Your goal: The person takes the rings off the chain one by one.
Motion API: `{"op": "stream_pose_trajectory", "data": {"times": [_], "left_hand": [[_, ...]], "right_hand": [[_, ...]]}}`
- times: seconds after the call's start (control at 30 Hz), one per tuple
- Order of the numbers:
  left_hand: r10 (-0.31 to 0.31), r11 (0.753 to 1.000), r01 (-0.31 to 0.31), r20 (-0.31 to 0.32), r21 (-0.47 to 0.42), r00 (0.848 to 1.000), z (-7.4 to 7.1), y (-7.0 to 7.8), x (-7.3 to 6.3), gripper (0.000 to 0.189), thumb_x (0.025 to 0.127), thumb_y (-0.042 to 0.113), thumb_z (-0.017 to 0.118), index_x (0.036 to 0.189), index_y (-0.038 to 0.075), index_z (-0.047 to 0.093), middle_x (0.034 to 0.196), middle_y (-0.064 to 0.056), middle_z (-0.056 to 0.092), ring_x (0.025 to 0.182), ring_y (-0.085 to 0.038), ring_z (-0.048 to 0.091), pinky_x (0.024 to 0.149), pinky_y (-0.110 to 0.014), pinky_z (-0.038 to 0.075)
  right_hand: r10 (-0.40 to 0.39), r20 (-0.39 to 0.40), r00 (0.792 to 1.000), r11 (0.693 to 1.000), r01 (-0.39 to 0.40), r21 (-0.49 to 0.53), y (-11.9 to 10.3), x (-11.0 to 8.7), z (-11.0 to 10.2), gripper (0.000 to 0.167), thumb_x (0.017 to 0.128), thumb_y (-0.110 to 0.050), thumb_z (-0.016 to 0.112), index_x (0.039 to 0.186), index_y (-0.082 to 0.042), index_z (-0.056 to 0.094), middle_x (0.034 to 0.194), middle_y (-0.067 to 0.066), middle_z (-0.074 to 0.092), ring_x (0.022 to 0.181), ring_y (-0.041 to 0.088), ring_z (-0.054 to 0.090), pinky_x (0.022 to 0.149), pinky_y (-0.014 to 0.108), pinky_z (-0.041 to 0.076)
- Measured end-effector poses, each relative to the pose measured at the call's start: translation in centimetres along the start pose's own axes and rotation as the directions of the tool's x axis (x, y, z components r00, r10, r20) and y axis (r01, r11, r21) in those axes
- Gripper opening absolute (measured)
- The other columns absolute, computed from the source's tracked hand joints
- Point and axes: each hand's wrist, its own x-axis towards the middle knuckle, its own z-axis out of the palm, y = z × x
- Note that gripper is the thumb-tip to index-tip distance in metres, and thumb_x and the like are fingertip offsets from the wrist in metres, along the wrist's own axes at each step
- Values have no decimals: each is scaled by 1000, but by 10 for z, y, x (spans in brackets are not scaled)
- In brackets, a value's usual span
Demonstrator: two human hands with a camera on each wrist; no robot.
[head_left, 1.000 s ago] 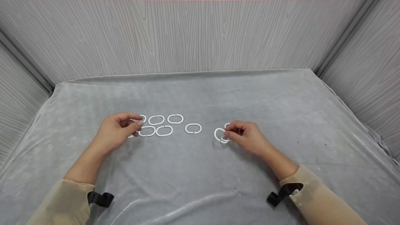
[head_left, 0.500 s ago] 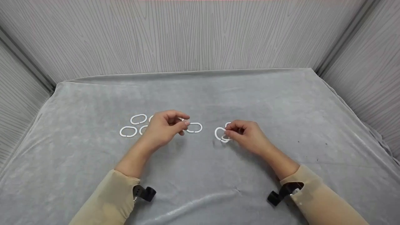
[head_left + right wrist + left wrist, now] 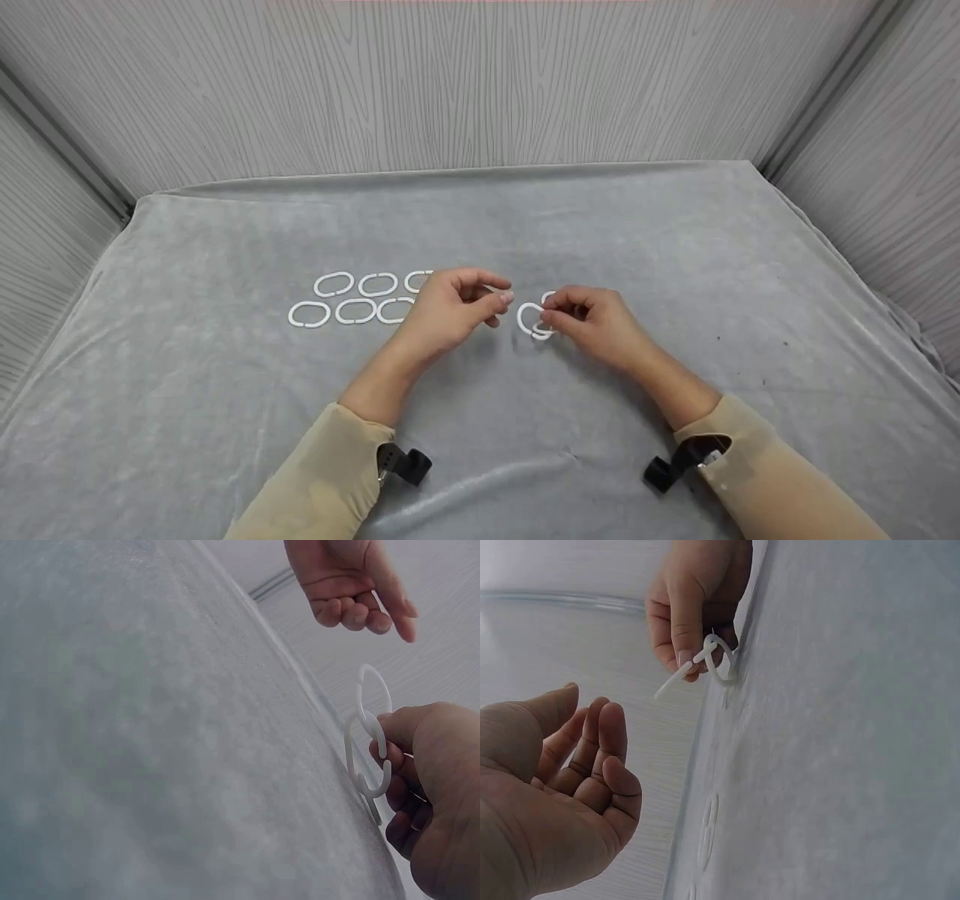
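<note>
My right hand (image 3: 600,326) pinches an open-gapped white plastic oval link (image 3: 361,694) between thumb and fingers, low over the cloth. Another white link (image 3: 348,746) hooks through it, and a further piece hangs at the cloth below. To the left, my left hand (image 3: 448,311) hovers with fingers loosely curled and nothing between them, as its palm (image 3: 547,832) shows in the left wrist view. Its fingertips point toward the linked pieces, a short gap away. The hand covers part of the loose links behind it.
Several loose white oval links lie in two rows left of my hands, including an upper-row link (image 3: 316,286) and a lower-row link (image 3: 291,313). Grey cloth (image 3: 480,232) with creases covers the table. Wood-patterned panels (image 3: 465,82) stand behind and at both sides.
My left hand has moved right from the loose links to near the right hand, uncovering the leftmost links and covering the single one in the middle. The right hand keeps its hold, nearly still.
</note>
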Motion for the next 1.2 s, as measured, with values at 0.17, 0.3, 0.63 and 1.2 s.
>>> {"op": "stream_pose_trajectory", "data": {"times": [0.17,0.3,0.63,1.2], "left_hand": [[-3,1000,3,-11,11,1000,6,-8,2,19,98,13,77,114,3,79,92,-18,75,74,-17,70,72,-32,53],[-15,999,16,-18,51,1000,8,-16,3,21,98,15,78,115,2,78,88,-13,74,75,-15,68,67,-27,50],[-43,998,41,38,53,998,11,-25,4,24,99,15,76,119,1,76,87,-15,75,77,-25,70,54,-24,44],[-23,1000,23,88,-4,996,18,-30,5,22,96,3,75,117,-3,76,85,-16,76,70,-15,66,62,-23,48]], "right_hand": [[-33,-4,999,999,33,19,0,0,0,3,98,-15,79,100,-12,80,80,0,69,65,16,52,58,24,42],[-48,-6,999,998,48,32,2,0,1,4,98,-14,79,99,-11,80,81,0,69,65,14,52,58,23,42],[-45,-8,999,998,45,50,2,-1,1,4,98,-15,79,100,-11,80,82,2,68,66,15,51,58,23,42],[-72,34,997,995,70,66,2,-1,1,6,99,-16,78,101,-11,80,88,1,72,70,15,54,62,23,44]]}}
